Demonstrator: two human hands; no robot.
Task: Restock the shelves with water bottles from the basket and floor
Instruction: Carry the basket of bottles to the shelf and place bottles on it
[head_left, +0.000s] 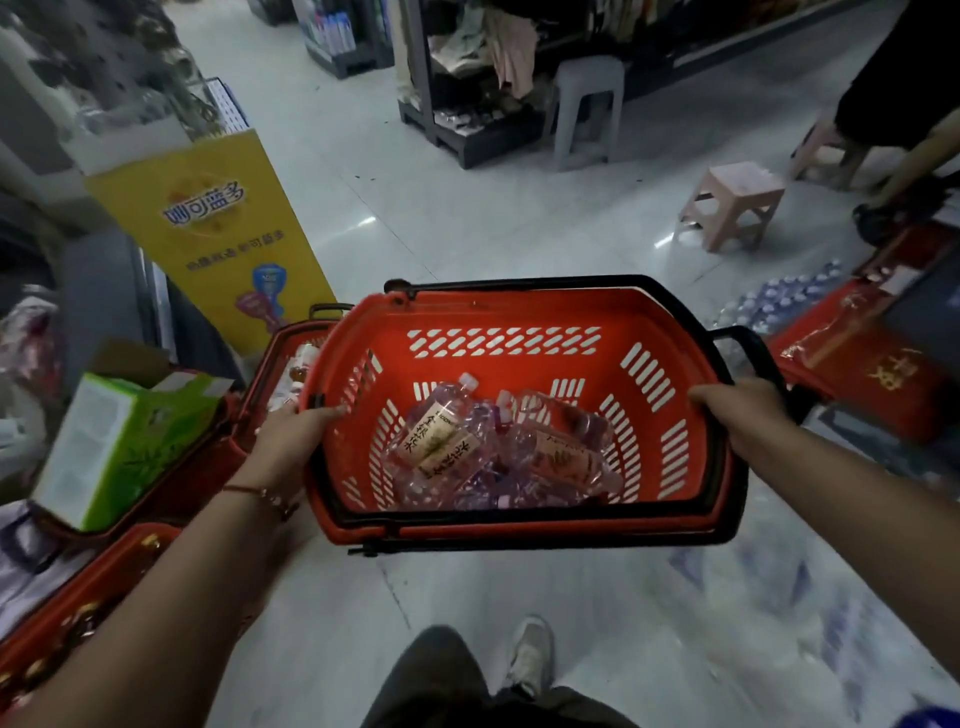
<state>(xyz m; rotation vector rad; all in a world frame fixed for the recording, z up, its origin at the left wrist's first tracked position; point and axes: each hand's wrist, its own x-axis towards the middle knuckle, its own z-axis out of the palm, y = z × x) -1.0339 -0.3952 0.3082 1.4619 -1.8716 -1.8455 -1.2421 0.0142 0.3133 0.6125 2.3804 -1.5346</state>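
Water bottles (467, 447): clear plastic with a faint purple tint, white caps and tan paper labels printed with dark vertical characters; several lie on their sides in a loose heap on the basket's bottom, near the centre of the view.
Basket (660, 332): red plastic with slotted walls showing white through the slots; a black rim band and black handles folded down along the edge; held up off the floor and tilted so that its inside faces the camera.
Left hand (291, 436): at 9 o'clock of the basket, fingers curled over the rim and gripping it; a thin red cord bracelet on the wrist.
Right hand (737, 410): at 3 o'clock of the basket, fingers wrapped round the rim beside the black handle.
Second basket (270, 364): red, at 9 o'clock, just behind the left hand, with bottles inside.
Green and white carton (114, 447): at 9 o'clock, further out, tilted on red crates.
Yellow display stand (218, 228): at 10 o'clock, standing on the floor.
Packed bottles (779, 301): at 2 o'clock, a wrapped block lying on the floor.
Pink stool (732, 202): at 1 o'clock, well apart from the basket.
Grey stool (587, 109): at 12 o'clock, against a dark shelf.
Floor (467, 208): pale glossy tiles.
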